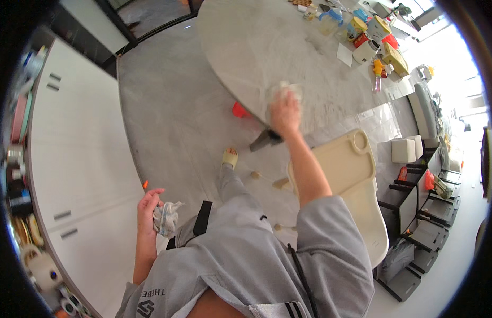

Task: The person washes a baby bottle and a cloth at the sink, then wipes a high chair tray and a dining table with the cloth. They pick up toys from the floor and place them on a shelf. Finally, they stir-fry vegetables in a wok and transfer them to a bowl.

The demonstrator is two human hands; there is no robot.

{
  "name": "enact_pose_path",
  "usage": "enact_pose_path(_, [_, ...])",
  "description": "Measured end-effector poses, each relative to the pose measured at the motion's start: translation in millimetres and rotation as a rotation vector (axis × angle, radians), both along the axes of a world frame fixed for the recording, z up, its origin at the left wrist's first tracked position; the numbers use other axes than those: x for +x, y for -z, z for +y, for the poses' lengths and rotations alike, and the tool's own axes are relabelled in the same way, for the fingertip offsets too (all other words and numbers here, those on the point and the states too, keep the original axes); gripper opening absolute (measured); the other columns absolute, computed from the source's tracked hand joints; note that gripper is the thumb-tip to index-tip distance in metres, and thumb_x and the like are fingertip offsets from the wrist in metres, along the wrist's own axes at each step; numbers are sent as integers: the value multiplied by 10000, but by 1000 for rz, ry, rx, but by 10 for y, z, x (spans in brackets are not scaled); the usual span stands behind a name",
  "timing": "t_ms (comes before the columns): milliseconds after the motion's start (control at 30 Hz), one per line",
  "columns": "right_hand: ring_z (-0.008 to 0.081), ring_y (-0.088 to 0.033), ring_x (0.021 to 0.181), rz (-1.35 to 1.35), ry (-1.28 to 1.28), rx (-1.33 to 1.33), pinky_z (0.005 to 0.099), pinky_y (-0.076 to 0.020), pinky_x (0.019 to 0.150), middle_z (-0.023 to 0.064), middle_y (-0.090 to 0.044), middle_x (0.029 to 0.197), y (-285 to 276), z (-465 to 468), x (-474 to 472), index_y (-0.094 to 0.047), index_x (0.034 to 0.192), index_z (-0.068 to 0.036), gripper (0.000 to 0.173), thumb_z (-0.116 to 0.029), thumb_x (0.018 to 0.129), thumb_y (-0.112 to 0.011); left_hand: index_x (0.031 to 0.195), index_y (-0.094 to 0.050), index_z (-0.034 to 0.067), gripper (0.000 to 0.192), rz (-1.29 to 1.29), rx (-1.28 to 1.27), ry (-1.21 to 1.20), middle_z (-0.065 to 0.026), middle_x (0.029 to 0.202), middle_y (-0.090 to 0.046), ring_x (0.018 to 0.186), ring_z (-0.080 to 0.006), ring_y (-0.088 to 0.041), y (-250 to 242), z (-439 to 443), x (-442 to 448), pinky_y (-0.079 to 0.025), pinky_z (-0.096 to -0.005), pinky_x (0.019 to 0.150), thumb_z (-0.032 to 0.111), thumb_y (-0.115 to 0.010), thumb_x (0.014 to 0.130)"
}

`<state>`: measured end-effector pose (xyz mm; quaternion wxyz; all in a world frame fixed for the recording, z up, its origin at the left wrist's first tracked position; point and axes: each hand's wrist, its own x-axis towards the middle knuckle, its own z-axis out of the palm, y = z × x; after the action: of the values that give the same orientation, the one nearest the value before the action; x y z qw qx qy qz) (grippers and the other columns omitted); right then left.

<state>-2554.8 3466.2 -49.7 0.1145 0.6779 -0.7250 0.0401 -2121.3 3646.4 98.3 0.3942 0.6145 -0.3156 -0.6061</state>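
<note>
My right hand [286,113] is stretched out flat over the near edge of a grey round-ended table [246,43]. Beneath its fingers is a pale cloth or wipe [285,86], blurred and mostly covered by the hand. Down at my left side, my left hand [149,210] has its fingers curled round a crumpled white cloth [166,219] with faint bluish stripes. That cloth hangs clear of the table, between the white cabinet and my leg.
Bottles, tins and boxes crowd the table's far right, among them a blue-topped baby bottle [330,22] and a white jar [365,51]. A cream high-chair tray [345,159] stands by my right arm. White cabinets [82,131] line the left. Under the table edge shows a red object [240,110].
</note>
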Motion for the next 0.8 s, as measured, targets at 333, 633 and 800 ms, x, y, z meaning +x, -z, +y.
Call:
enact_pose_path(333, [287, -235, 1356, -207, 662, -93, 451, -188, 1089, 116, -230, 1482, 51, -392, -2228, -247, 1429, -150, 506, -311, 958, -336, 1040, -600, 27, 224, -69, 164, 75, 14, 639, -531, 574, -63, -512, -28, -2109, -213, -415, -204, 530, 194, -541, 903])
enact_pose_path(633, [304, -285, 1328, -268, 55, -107, 442, -237, 1081, 155, -320, 1422, -83, -1700, 304, -344, 1375, -104, 502, -191, 891, -446, 1013, -628, 50, 214, -148, 188, 250, 33, 700, -503, 650, -59, -484, 108, -3181, -322, -409, -213, 569, 206, -569, 880])
enact_pose_path(800, [301, -277, 1331, -496, -1, 1, 445, -207, 1093, 139, -341, 1412, -106, -1358, 1124, -370, 1357, -84, 532, -111, 836, -476, 1037, -616, 47, 223, 58, 177, 348, 34, 698, -508, 606, -47, -489, 99, -4104, -276, -410, -200, 542, 205, -575, 884])
